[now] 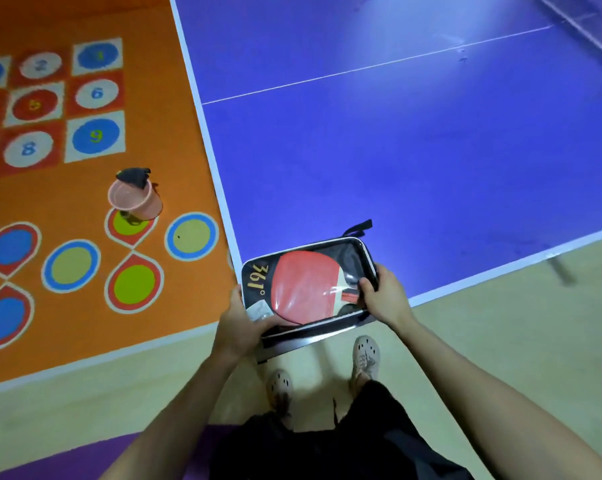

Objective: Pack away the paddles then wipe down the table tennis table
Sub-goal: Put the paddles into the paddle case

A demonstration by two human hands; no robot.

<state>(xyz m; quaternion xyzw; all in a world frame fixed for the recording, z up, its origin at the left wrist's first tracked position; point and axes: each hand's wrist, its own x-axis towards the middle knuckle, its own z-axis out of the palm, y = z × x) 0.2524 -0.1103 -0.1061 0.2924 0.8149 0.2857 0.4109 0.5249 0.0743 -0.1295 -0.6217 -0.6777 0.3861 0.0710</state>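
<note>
At the corner of the table (396, 150), the left hand (238, 325) and right hand (386, 294) each grip an end of the case (258, 282), paddle (303, 289) inside.

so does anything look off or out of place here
Nothing spilled or damaged. The paddle case juts past the table corner, but the left hand and right hand hold it. The dark cloth is draped on the pink bucket rim.

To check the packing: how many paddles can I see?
1. The red paddle lies inside the case, behind its clear window, held at the corner of the table by the left hand and right hand. Another may hide under it.
</note>
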